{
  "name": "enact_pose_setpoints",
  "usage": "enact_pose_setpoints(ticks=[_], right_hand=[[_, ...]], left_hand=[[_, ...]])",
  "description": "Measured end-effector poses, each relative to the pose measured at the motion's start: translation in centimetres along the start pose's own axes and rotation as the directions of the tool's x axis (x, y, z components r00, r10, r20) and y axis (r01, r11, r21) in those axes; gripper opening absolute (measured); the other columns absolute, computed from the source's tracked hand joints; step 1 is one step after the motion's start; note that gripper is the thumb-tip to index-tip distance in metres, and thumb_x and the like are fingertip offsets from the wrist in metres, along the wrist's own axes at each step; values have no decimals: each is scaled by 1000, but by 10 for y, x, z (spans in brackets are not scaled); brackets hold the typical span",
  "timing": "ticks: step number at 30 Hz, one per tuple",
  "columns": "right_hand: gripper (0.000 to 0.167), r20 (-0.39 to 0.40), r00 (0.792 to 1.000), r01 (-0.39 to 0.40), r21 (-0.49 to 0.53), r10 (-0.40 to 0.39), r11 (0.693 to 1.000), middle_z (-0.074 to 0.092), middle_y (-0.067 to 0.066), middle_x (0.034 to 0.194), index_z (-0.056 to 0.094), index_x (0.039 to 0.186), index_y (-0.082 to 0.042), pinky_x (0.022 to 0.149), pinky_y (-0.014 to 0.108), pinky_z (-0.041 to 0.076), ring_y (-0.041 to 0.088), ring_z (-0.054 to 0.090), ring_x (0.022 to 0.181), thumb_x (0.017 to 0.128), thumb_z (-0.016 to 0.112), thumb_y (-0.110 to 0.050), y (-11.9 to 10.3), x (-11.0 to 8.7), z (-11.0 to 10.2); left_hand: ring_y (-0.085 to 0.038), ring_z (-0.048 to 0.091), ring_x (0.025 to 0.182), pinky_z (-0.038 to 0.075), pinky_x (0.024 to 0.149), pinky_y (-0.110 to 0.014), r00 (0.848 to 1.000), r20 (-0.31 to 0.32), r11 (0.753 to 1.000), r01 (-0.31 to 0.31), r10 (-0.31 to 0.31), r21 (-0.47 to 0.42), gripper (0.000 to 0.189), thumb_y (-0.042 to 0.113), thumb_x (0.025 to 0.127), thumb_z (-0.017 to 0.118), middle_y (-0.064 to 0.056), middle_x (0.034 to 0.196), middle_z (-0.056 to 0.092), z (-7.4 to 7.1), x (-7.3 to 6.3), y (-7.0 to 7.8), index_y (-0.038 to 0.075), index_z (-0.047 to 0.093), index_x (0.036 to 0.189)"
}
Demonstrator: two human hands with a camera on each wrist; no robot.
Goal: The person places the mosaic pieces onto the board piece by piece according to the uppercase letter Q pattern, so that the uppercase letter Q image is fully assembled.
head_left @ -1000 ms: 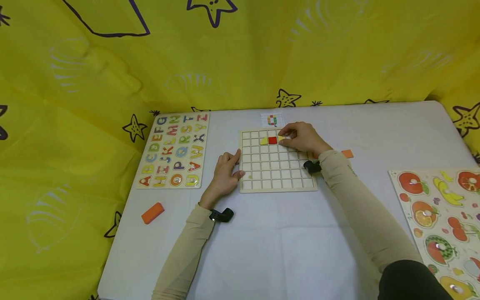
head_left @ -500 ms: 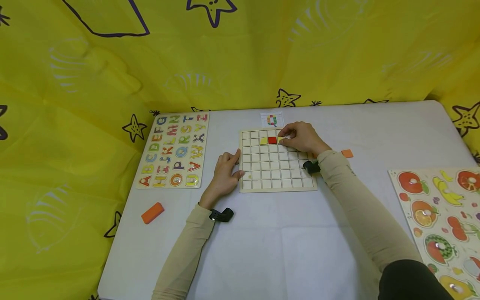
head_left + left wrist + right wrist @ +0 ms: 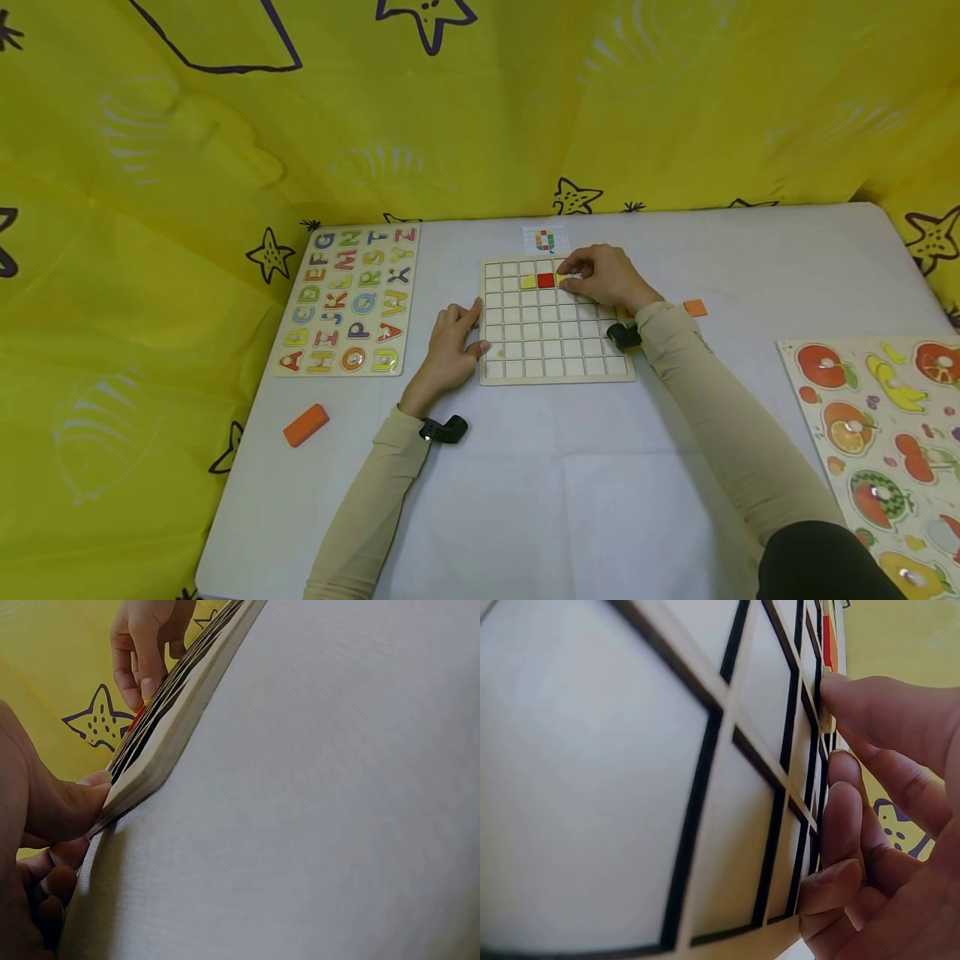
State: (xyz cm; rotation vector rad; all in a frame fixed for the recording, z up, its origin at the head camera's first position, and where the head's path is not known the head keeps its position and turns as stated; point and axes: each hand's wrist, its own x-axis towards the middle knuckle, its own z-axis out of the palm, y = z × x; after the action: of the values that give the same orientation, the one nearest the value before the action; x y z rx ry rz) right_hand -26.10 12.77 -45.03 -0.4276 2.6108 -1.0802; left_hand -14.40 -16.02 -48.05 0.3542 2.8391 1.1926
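Observation:
A wooden grid board [image 3: 555, 346] lies on the white-covered table. In its second row from the far side sit a yellow tile [image 3: 528, 282] and a red tile [image 3: 546, 281]. My right hand [image 3: 603, 275] pinches another yellow tile [image 3: 561, 279] between thumb and forefinger, just right of the red one; the fingers partly hide it. In the right wrist view the thumb [image 3: 889, 705] presses at the tile, close over the grid. My left hand [image 3: 450, 350] holds the board's left edge, and in the left wrist view its thumb [image 3: 71, 806] lies on the rim with fingers curled below.
A small pattern card [image 3: 545, 240] lies behind the board. Left are an alphabet puzzle [image 3: 347, 304] and an orange block [image 3: 306, 426]. An orange tile [image 3: 695, 307] lies beyond the right forearm, and a fruit puzzle [image 3: 885, 433] is at the far right. A yellow curtain [image 3: 450, 108] hangs behind.

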Motion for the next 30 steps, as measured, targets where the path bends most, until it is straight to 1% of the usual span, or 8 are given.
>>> enact_pose_setpoints(ticks=[10, 12, 15, 19, 24, 30], right_hand=[[23, -2, 1000, 11, 4, -11, 1000, 70, 15, 110, 78, 116, -6, 82, 37, 41, 27, 52, 91, 97, 76, -19, 0, -1, 0], [25, 5, 1000, 7, 20, -7, 1000, 70, 15, 111, 78, 118, -6, 83, 37, 41, 28, 52, 93, 97, 77, -20, 0, -2, -1], [28, 5, 1000, 7, 53, -7, 999, 71, 16, 114, 77, 122, -7, 86, 37, 44, 28, 56, 97, 97, 77, -22, 2, -4, -4], [32, -25, 1000, 2, 82, 0, 997, 72, 16, 114, 76, 125, -7, 89, 37, 46, 29, 61, 100, 99, 77, -24, 8, -9, -14], [30, -59, 997, -37, 65, 41, 997, 72, 17, 113, 76, 125, -6, 87, 37, 46, 29, 59, 98, 99, 76, -22, 16, -17, -29], [30, -36, 998, -51, 17, 51, 999, 73, 19, 119, 76, 123, -4, 85, 35, 47, 30, 61, 100, 99, 75, -22, 26, -30, -47]], left_hand=[[-30, 43, 104, 32, 93, -37, 1000, 3, 1000, 9, -9, 2, 72, 5, 94, 71, -16, 115, 54, 1, 0, -2, -5, 41, 159], [-30, 43, 104, 32, 93, -37, 1000, 4, 1000, 8, -8, 0, 72, 5, 94, 71, -16, 115, 54, 1, 0, -2, -5, 41, 159], [-30, 42, 104, 31, 93, -36, 1000, 3, 1000, 6, -6, -3, 72, 5, 94, 71, -16, 115, 54, 1, 0, -2, -5, 41, 159], [-30, 42, 103, 31, 93, -36, 1000, 4, 1000, 2, -2, -3, 72, 5, 94, 71, -16, 114, 54, 1, 1, 0, -5, 41, 159], [-30, 43, 104, 32, 93, -37, 1000, 9, 1000, 3, -3, 11, 72, 5, 95, 71, -16, 115, 54, 1, 1, 1, -5, 41, 159], [-31, 43, 105, 32, 93, -37, 1000, 8, 1000, 16, -16, 8, 72, 6, 95, 70, -17, 116, 54, 0, 0, 2, -4, 41, 159]])
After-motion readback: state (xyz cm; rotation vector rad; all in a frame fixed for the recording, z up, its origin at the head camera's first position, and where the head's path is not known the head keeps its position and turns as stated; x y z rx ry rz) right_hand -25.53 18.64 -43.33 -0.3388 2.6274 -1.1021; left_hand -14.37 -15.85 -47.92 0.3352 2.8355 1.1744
